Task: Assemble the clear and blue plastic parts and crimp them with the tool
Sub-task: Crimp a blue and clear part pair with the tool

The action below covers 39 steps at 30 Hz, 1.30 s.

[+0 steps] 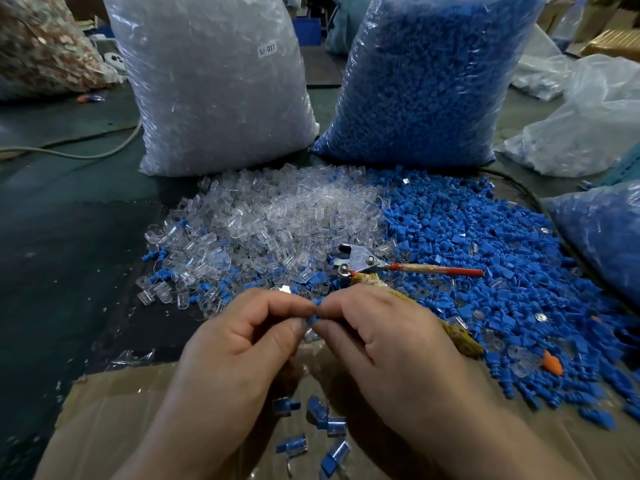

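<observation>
Clear parts (221, 109) in labelled bag (173, 19), blue-filled bag (433, 81) beside

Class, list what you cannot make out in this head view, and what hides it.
Head view throughout:
- blue part: mostly covered by fingertips of left hand and right hand; fit unclear.
- tool: wrapped handle partly behind the right hand.
- cardboard: cut off by bottom edge.
</observation>
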{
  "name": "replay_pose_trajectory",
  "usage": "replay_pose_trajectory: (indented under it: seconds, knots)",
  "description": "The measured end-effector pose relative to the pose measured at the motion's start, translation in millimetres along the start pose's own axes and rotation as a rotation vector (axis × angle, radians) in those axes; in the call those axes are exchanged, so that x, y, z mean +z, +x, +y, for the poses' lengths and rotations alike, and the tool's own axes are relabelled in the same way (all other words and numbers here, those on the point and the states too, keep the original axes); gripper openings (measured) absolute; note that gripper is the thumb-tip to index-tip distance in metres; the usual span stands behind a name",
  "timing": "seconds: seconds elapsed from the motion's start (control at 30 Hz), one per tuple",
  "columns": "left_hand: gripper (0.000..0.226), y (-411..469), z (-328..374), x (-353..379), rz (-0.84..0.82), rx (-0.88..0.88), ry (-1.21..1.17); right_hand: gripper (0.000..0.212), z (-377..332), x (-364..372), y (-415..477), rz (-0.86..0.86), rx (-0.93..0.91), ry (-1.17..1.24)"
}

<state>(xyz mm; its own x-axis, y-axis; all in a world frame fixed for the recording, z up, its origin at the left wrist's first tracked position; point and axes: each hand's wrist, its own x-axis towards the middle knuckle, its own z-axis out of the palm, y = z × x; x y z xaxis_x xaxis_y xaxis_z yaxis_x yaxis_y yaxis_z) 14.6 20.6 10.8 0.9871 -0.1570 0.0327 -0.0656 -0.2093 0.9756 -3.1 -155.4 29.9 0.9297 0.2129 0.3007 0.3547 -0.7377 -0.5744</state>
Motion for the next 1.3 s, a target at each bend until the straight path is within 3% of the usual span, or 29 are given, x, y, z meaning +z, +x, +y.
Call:
replay_pose_trajectory:
  seconds: [0.17,0.27,0.43,0.53,0.63,0.77,1.07,1.2,1.3]
  knots:
    - [0.037,-2,1,4,0.009,0.030,0.108,0.019,-7,0,-2,-0.027,-0.127,-0.135]
    - [0.039,1,-6,6,0.057,0.021,0.113,0.021,-8,2,0,-0.063,-0.141,-0.188]
    - [0.033,3,-14,5,0.062,0.037,0.096,0.026,-1,-3,1,0.020,-0.188,-0.229]
    - [0.031,4,-15,2,0.063,-0.025,-0.075,0.044,12,-13,7,0.042,0.045,-0.445]
    - [0.019,7,-9,0,0.073,-0.077,-0.281,0.071,36,-22,11,-0.137,0.300,-0.628]
    - [0.021,9,-4,-1,0.142,-0.071,-0.432,0.075,49,-18,15,-0.207,0.304,-0.699]
    - [0.019,10,-8,1,0.130,-0.111,-0.413,0.052,43,-27,23,-0.076,0.304,-0.615]
    - [0.020,11,-3,1,0.143,-0.128,-0.407,0.053,29,-34,17,0.076,0.154,-0.402]
    - [0.020,9,0,0,0.137,-0.125,-0.395,0.044,15,-34,10,0.012,0.022,-0.350]
